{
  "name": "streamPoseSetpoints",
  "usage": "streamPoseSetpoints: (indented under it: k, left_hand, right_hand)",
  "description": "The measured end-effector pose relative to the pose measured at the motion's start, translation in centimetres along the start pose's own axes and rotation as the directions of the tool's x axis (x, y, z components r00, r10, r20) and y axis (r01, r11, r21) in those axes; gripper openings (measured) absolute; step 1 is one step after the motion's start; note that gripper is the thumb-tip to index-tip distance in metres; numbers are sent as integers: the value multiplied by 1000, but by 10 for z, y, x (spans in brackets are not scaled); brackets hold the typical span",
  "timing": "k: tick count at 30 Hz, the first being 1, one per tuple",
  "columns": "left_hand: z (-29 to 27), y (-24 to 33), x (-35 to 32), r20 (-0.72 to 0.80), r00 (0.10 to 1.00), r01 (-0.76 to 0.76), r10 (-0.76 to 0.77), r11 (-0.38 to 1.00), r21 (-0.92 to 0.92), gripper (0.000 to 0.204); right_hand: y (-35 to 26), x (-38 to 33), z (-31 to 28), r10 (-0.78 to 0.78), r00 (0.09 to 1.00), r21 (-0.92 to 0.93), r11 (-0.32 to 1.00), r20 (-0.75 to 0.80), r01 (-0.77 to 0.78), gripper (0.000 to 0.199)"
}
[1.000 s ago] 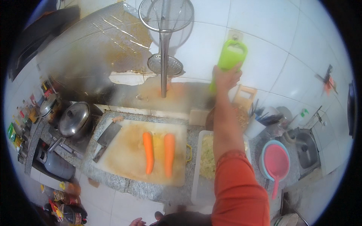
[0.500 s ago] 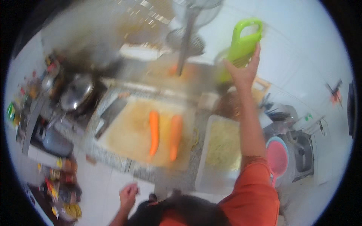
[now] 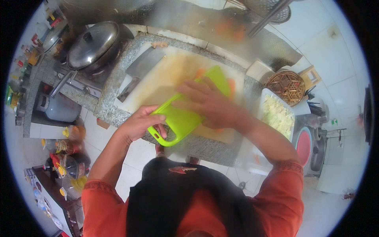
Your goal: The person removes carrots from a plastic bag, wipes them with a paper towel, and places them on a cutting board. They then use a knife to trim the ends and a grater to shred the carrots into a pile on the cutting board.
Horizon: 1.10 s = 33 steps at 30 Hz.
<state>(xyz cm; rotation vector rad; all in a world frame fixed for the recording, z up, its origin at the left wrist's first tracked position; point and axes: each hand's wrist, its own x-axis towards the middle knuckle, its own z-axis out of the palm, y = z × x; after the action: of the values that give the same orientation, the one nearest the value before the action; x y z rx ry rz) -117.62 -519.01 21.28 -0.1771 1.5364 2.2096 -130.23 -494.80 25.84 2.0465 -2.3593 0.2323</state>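
A lime-green grater [image 3: 182,123] is tilted above the near part of the pale cutting board [image 3: 152,93], its looped handle toward me. My left hand [image 3: 138,123] is closed on the edge of that handle, thumb on top. Across the grater's upper face lies my right hand [image 3: 215,103], fingers stretched out and slightly blurred. Behind the grater, orange carrot [image 3: 232,86] shows in part; most of it is hidden. A broad cleaver [image 3: 146,63] rests on the left side of the board, beside a small tan piece that looks like ginger [image 3: 159,44].
Right of the board stands a white tray [image 3: 263,103] of pale shreds, with a brown slotted round rack [image 3: 285,87] behind it. A lidded wok [image 3: 94,45] sits on the stove at left. Farther right are a pink basin [image 3: 303,147] and a sink [image 3: 317,156].
The green grater has come down from the wall side to above the board. My left hand has risen from below the counter and taken its handle; my right hand now lies flat on it.
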Motion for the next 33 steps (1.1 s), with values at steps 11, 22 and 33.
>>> streamPoseSetpoints:
  k: [11, 22, 33]
  left_hand:
    - [-56, -67, 0, -101, 994, -4, -37, 924, -382, 36]
    - [-38, -83, 7, -262, 947, 75, -185, 922, -379, 32]
    - [-14, -95, 13, -313, 919, 144, -239, 943, -300, 30]
  right_hand:
    - [5, -65, 91, 956, 293, 45, 293, -8, -955, 26]
    - [-5, 3, 139, 912, 355, 324, 406, -205, -855, 75]
    - [19, -12, 134, 912, 251, 935, -272, 326, -227, 69]
